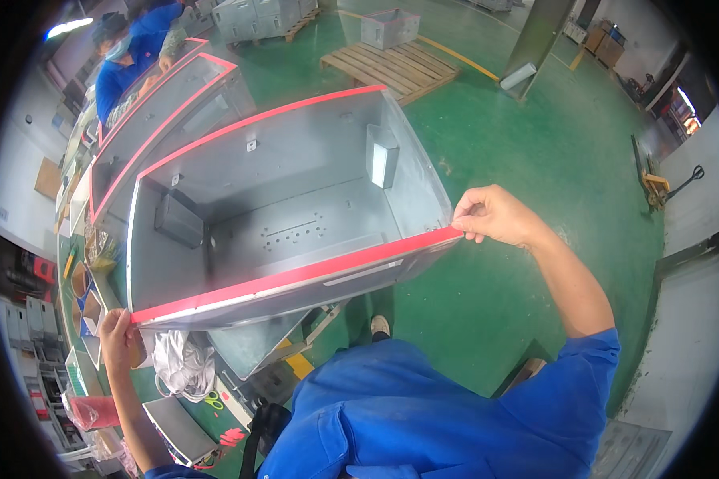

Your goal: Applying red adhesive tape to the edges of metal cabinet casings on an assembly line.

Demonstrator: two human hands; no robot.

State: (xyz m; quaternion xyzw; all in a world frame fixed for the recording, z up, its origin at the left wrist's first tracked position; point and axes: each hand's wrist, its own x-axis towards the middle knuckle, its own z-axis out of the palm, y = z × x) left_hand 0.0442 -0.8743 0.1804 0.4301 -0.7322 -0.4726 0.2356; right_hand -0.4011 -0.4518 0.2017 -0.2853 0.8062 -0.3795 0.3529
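Observation:
A big open-topped grey metal box (pixel 276 203) stands tilted in front of me, with holes in its bottom and brackets on its inner walls. Along its near rim runs a strip of red tape (pixel 311 275), taut from corner to corner. At the near right corner, my right hand (pixel 495 215) pinches one end of the strip between thumb and fingers. The other end is at the near left corner, where my left hand (pixel 117 337) is closed on it. More red tape lines the far rim; the right and left rims show bare metal.
Another taped box (pixel 168 132) stands beyond, with a co-worker (pixel 124 68) in blue beside it. On the bench at left are a grey cloth bundle (pixel 182 363), green-handled scissors (pixel 214 401) and red scraps (pixel 232 437). A wooden pallet (pixel 367 68) lies on the green floor (pixel 535 160).

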